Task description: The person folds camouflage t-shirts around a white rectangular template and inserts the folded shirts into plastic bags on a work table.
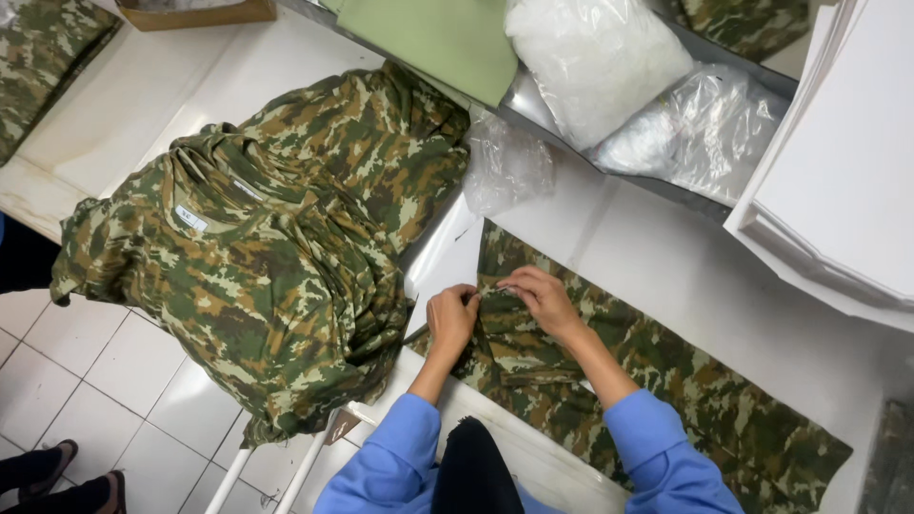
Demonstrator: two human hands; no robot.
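Note:
A camouflage shirt (666, 381) lies spread flat on the white table (666, 257) in front of me. My left hand (451, 314) and my right hand (543, 297) meet over its upper part, both pinching the fabric near the collar. Blue sleeves cover both my forearms. A thick stack of matching camouflage shirts (267, 257) is piled to the left of my hands, the top one showing a small white neck label.
A stack of white sheets (838, 181) sits at the right. Clear plastic bags (505, 162) and bagged white material (590, 57) lie at the back beside a green cloth (438, 38). Someone's shoes (57, 471) stand on the tiled floor at lower left.

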